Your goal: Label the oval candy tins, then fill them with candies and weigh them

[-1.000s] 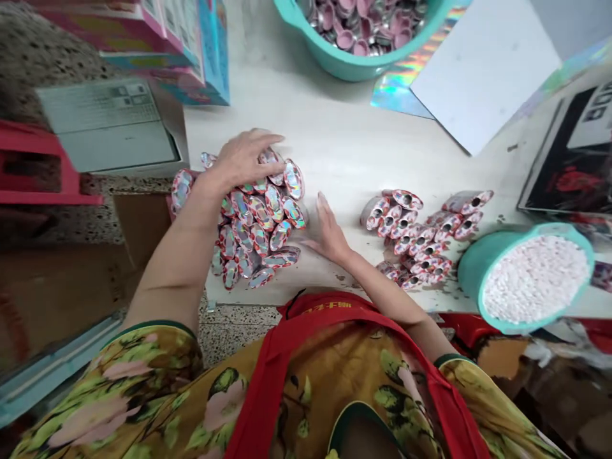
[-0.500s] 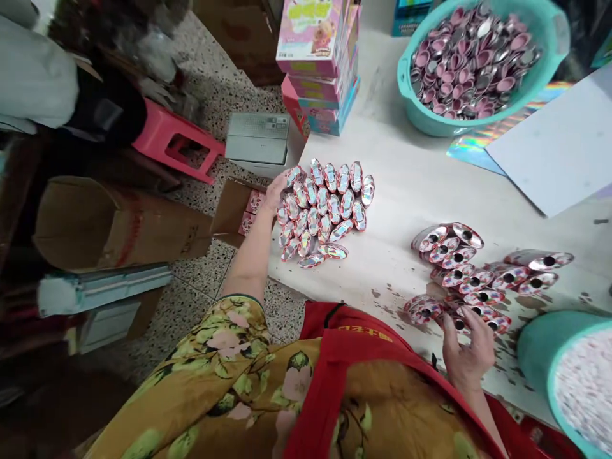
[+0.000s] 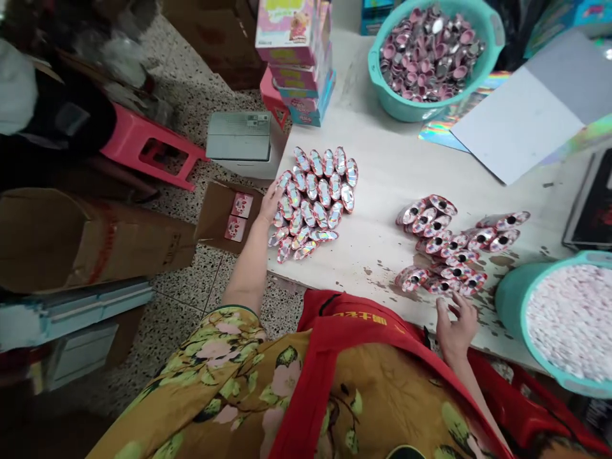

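Several oval containers with red-and-white patterned sides and shiny silver ends (image 3: 323, 191) stand packed together on the left of the table. My left hand (image 3: 270, 203) rests against the left edge of this group, its fingers extended along the outermost ones and partly hidden. To the right stands a second group of similar oval containers, each with a dark round hole in its upper end (image 3: 437, 245). Just in front of its near edge is my right hand (image 3: 457, 324), thumb and fingers apart, with nothing visible in it.
A teal basin (image 3: 375, 70) holds pink and silver oval caps. At right stands a teal tub (image 3: 514, 303) of small pale pieces. Stacked pink boxes (image 3: 289, 54) are at the table's left edge. White sheets (image 3: 516, 121) lie at back right. On the floor is an open carton (image 3: 210, 213).
My right hand has drawn back from the holed containers it was touching. My left hand stays at the edge of the silver-ended group. The whole view has shifted slightly.
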Demonstrator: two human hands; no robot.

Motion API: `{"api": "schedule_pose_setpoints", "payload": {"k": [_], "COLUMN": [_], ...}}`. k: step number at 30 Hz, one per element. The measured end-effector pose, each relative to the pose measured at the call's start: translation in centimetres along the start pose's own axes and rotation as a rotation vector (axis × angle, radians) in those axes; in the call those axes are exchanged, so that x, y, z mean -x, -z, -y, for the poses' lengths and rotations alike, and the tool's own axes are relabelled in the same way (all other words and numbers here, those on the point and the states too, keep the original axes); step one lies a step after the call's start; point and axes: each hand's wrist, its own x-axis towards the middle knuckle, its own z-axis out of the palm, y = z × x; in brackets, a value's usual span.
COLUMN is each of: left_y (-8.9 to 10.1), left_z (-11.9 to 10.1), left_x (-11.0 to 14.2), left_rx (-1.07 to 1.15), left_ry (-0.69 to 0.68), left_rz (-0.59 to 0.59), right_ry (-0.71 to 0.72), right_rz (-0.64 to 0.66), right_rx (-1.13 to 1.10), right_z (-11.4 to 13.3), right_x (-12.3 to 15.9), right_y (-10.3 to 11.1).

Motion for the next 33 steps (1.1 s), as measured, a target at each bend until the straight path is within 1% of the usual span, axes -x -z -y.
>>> {"api": "schedule_pose_setpoints", "payload": {"k": [3,4,5,6,7,8,9,10,12,13,14,15,16,17,18,19,21,23,26,28,33], "left_y": [0.4,0.1,-0.5,-1.7,-3.4,-5.6,-8.4,-11.5,-18.6,-22.1,-25.3,-28.2,-30.7,-32.6,-34.1,-35.2,-36.3,-36.2,-35.0,-33.8,-31.2], "left_z": [-1.5,-2.1,-2.8,-3.3,-3.7,-3.9,-3.8,-3.4,-2.0,-1.0,0.1,1.1,1.9,2.6,3.1,3.3,3.4,3.0,2.1,1.5,0.5], "left_x": [1.6,2.4,3.6,5.1,7.2,9.8,12.7,15.9,22.3,25.0,27.2,28.8,29.9,30.4,30.5,30.3,29.1,27.6,25.1,23.4,19.8], "left_rx": [-0.038,-0.084,-0.136,-0.186,-0.246,-0.315,-0.374,-0.418,-0.42,-0.415,-0.421,-0.424,-0.436,-0.456,-0.48,-0.512,-0.59,-0.67,-0.754,-0.78,-0.817], "left_ry": [-0.029,-0.076,-0.137,-0.214,-0.295,-0.364,-0.43,-0.479,-0.527,-0.562,-0.616,-0.672,-0.728,-0.776,-0.807,-0.818,-0.788,-0.724,-0.624,-0.585,-0.603], "left_rz": [-0.005,-0.056,-0.105,-0.189,-0.253,-0.245,-0.188,-0.045,0.282,0.399,0.476,0.516,0.543,0.543,0.529,0.506,0.459,0.435,0.394,0.357,0.351], "right_ry": [-0.147,-0.188,-0.223,-0.256,-0.287,-0.317,-0.347,-0.377,-0.432,-0.453,-0.464,-0.464,-0.455,-0.44,-0.421,-0.404,-0.372,-0.348,-0.352,-0.356,-0.245], "right_rz": [-0.026,-0.027,-0.028,-0.034,-0.051,-0.073,-0.102,-0.14,-0.23,-0.279,-0.318,-0.352,-0.373,-0.382,-0.38,-0.369,-0.323,-0.269,-0.239,-0.215,-0.081], "right_rx": [-0.07,-0.101,-0.136,-0.173,-0.213,-0.255,-0.298,-0.337,-0.4,-0.423,-0.441,-0.456,-0.468,-0.479,-0.485,-0.486,-0.485,-0.503,-0.57,-0.599,-0.642], "right_z": [-0.5,-0.8,-1.0,-1.4,-1.7,-2.2,-2.6,-3.1,-3.9,-4.3,-4.5,-4.6,-4.6,-4.4,-4.2,-3.9,-3.0,-2.0,-0.2,0.9,3.4], "right_x": [2.1,2.7,3.3,3.6,3.7,3.5,3.0,2.2,0.0,-1.2,-2.4,-3.5,-4.5,-5.3,-5.9,-6.3,-7.0,-7.8,-9.2,-10.4,-12.9], "right_y": [0.5,0.6,0.6,0.6,0.4,0.1,-0.3,-0.9,-2.2,-2.9,-3.7,-4.4,-5.0,-5.6,-6.1,-6.6,-7.4,-8.2,-9.8,-10.9,-13.3]}}
